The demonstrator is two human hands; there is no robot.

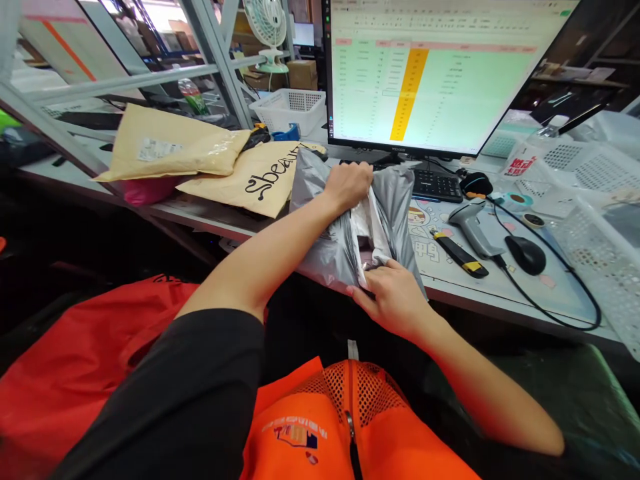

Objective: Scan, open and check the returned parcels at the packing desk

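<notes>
Head view | grey poly mailer (pixel 325 243): crumpled, mouth gaping | left hand (pixel 347 188) clamped on top | right hand (pixel 395 297) pinching lower edge

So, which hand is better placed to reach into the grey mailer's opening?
Right, probably. Your right hand is at the opening of the grey mailer, while your left hand is up at its top, gripping it.

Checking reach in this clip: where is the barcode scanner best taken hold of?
Grip the narrow handle of the barcode scanner, coming from above: it lies on its side with the wider head pointing left, and the utility knife and mouse sit close on either side.
</notes>
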